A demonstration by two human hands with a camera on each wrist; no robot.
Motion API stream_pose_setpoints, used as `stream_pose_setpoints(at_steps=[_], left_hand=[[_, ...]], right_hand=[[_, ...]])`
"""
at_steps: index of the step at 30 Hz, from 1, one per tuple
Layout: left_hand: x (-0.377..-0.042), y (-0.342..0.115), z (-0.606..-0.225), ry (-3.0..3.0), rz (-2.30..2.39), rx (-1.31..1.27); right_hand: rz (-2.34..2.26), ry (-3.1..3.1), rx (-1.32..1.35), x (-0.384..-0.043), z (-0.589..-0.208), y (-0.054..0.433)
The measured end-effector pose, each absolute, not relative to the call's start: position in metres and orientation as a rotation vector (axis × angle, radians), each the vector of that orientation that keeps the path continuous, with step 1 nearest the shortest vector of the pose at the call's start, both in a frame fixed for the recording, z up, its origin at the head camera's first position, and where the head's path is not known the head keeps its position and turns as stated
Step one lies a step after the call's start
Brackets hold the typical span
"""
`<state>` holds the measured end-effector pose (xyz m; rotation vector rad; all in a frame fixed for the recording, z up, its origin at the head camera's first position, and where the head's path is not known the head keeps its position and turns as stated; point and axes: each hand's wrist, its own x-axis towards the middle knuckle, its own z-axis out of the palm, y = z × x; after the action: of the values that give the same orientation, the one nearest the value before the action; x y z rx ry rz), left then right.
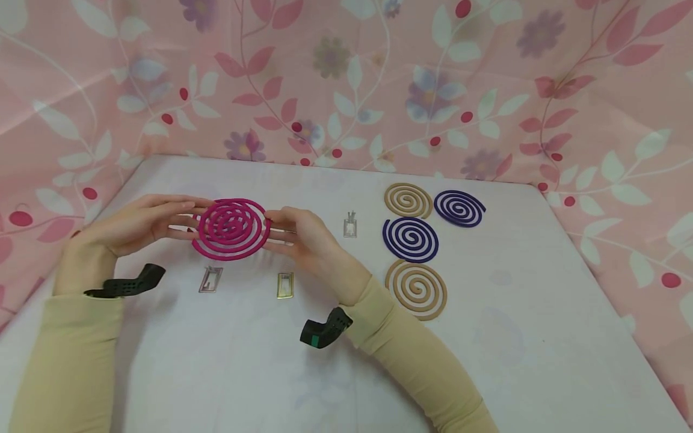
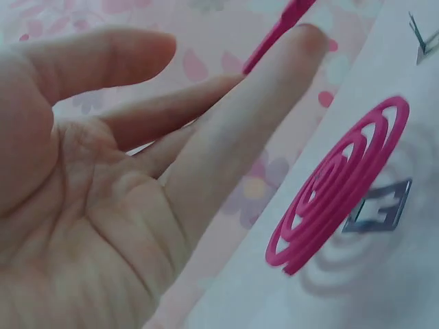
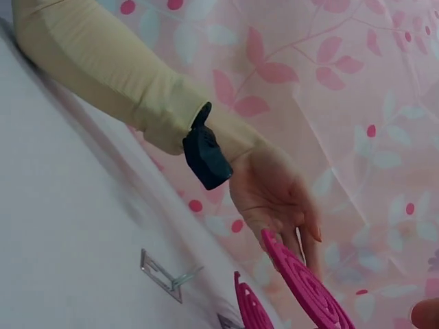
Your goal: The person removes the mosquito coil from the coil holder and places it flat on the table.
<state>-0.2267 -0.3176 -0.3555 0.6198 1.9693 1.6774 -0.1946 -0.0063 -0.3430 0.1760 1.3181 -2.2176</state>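
Observation:
Two pink mosquito coils overlap in the head view. The upper coil (image 3: 302, 282) is tilted near the left hand's fingertips; at its right edge my right hand (image 1: 314, 243) pinches it with thumb and finger. The lower coil (image 2: 336, 185) hangs apart from it, over its shadow on the table, with no hand seen gripping it. My left hand (image 1: 141, 225) reaches to the coils' left side, fingers extended and partly hidden behind them; whether they touch is unclear. Below the coils are a silver metal coil stand (image 1: 211, 279) and a gold-toned stand (image 1: 285, 285).
Another silver stand (image 1: 350, 227) lies right of the hands. Farther right are a tan coil (image 1: 408, 200), a dark blue coil (image 1: 459, 208), another blue coil (image 1: 411, 239) and another tan coil (image 1: 416, 290). Floral cloth (image 1: 346, 84) rises behind the white table (image 1: 541, 337).

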Motion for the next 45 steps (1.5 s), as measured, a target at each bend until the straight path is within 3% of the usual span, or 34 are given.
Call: stream_pose_setpoints(at_steps=[23, 45], left_hand=[[-0.221, -0.245, -0.339, 1.866, 2.033, 0.272], [-0.2, -0.141, -0.346, 1.662, 2.165, 0.103]], right_hand=[[-2.393, 1.098, 0.335, -0.229, -0.329, 0.041], [-2.394, 1.064, 0.558, -0.215, -0.337, 0.125]])
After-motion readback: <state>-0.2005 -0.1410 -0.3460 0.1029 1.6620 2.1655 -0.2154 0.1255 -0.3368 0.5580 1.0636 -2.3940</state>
